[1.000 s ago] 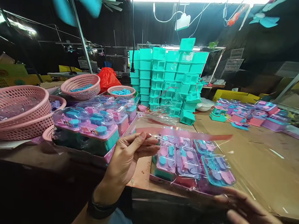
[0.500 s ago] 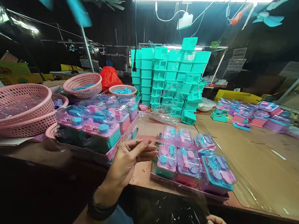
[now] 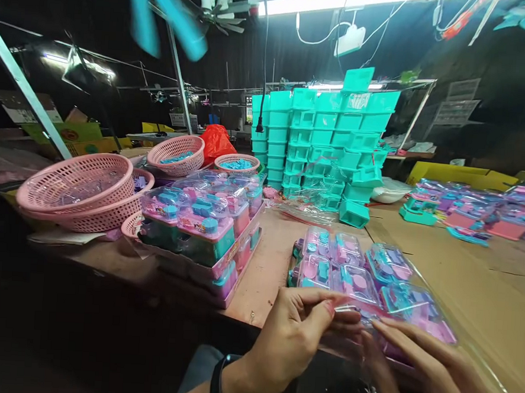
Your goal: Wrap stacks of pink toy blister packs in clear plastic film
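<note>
Both hands now meet at the near edge of the toy pack; half a second ago the left held the flap up and the right sat low at 5 o'clock.

Item: toy pack [image 3: 364, 280], pink and teal boxes under clear film, lying on the desk [image 3: 462, 274] directly ahead.
Left hand [image 3: 293, 341]: fingers [image 3: 326, 310] pinched shut on the film's pink sealing strip [image 3: 348, 311].
Right hand [image 3: 430, 367]: fingers spread flat, pressing the film by the pack's near corner.
Handling, by judgement: light, film slippery and crinkly, boxes rigid; best gripped at the tray edges.
At 10 o'clock: finished packs [image 3: 202, 228], pink baskets [image 3: 76, 188]. At 12 o'clock: teal box stack [image 3: 319, 140].
</note>
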`<state>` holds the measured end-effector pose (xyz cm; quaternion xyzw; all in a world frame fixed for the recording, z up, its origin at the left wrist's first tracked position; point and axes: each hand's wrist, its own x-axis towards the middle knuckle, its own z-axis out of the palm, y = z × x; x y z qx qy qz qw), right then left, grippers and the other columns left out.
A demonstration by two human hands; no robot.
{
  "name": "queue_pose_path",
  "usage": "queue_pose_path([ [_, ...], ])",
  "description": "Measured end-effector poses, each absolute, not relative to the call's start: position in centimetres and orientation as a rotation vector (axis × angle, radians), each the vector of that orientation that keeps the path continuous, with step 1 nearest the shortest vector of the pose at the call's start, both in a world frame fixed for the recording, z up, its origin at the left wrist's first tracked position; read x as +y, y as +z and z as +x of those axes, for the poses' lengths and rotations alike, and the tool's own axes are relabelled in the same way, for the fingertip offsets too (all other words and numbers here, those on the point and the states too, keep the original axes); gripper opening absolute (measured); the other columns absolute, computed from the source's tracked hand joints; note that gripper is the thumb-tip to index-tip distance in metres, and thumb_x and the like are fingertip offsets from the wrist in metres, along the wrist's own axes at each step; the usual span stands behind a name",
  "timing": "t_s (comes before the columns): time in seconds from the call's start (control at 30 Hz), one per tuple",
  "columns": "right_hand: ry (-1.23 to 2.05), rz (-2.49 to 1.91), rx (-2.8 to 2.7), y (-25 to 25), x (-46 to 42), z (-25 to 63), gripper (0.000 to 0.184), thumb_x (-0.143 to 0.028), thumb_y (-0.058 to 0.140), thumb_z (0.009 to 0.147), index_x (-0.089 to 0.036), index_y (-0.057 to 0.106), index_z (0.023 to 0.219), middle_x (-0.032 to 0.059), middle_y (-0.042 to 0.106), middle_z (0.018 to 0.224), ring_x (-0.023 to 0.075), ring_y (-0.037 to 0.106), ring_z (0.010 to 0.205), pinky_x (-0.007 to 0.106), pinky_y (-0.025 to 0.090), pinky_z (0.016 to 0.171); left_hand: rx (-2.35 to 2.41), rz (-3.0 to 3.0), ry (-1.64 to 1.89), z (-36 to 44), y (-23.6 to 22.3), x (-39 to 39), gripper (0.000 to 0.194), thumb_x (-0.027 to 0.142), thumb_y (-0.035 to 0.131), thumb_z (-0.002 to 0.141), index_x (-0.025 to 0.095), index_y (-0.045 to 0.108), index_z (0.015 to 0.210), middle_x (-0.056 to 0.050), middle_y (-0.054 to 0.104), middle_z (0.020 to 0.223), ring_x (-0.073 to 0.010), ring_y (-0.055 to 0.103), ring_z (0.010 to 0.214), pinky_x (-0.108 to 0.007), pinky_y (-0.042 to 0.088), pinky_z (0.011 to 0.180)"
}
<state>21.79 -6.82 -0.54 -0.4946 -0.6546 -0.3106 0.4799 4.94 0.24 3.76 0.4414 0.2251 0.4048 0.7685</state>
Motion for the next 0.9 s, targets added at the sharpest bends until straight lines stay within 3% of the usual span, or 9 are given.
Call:
queue_pose_path([
  [0.13,-0.747,-1.256,-1.613,2.3,-5.4,18.1,0.017,-0.021,0.067,0.101,-0.019,0.069,0.118,0.0050,0.067,0.114,0.0129,0.065,0.096,0.024,0.051,0.088,0.501,1.159,0.927,4.5,4.0,0.3,0.049,0.057,0.077,0.085,0.013,0.082,0.104,-0.014,0.082,0.100,-0.0287,0.080,0.091,-0.045,0.059,0.104],
  [0.33,-0.667,-1.234,-1.639,3.0,-5.4,18.1,0.024,-0.014,0.067,0.099,-0.020,0.065,0.123,0.0073,0.063,0.117,0.0186,0.060,0.099,0.034,0.046,0.090,0.555,1.178,0.976,3.8,4.3,0.5,0.052,0.059,0.076,0.085,0.014,0.078,0.110,-0.011,0.082,0.082,-0.0269,0.080,0.077,-0.035,0.065,0.077],
  [0.47,-0.654,-1.222,-1.648,3.7,-5.2,18.0,0.029,-0.015,0.065,0.100,-0.022,0.064,0.128,0.0072,0.062,0.118,0.0198,0.058,0.101,0.034,0.046,0.088,0.523,1.212,1.029,3.7,4.9,0.4,0.039,0.053,0.073,0.090,0.015,0.082,0.098,-0.011,0.082,0.090,-0.0261,0.080,0.084,-0.033,0.063,0.081],
  [0.6,-0.661,-1.224,-1.654,3.7,-4.9,18.1,0.036,-0.012,0.067,0.099,-0.023,0.063,0.133,0.0067,0.061,0.116,0.0179,0.056,0.098,0.032,0.044,0.082,0.518,1.231,1.009,3.5,5.3,0.4,0.038,0.049,0.066,0.096,0.015,0.082,0.101,-0.011,0.083,0.093,-0.0258,0.079,0.084,-0.032,0.064,0.081],
  [0.7,-0.639,-1.207,-1.688,3.6,-4.8,18.1,0.032,-0.013,0.065,0.100,-0.022,0.063,0.131,0.0070,0.060,0.116,0.0177,0.056,0.097,0.033,0.045,0.083,0.535,1.289,1.011,3.3,5.4,0.5,0.035,0.044,0.063,0.098,0.016,0.083,0.103,-0.010,0.083,0.103,-0.0267,0.079,0.096,-0.032,0.063,0.086],
  [0.9,-0.634,-1.232,-1.683,3.4,-4.4,18.3,0.031,-0.016,0.066,0.100,-0.023,0.064,0.130,0.0058,0.061,0.113,0.0166,0.058,0.096,0.030,0.048,0.081,0.464,1.137,0.977,3.3,5.1,0.5,0.037,0.046,0.078,0.087,0.014,0.081,0.106,-0.011,0.082,0.102,-0.0262,0.079,0.097,-0.035,0.061,0.098],
])
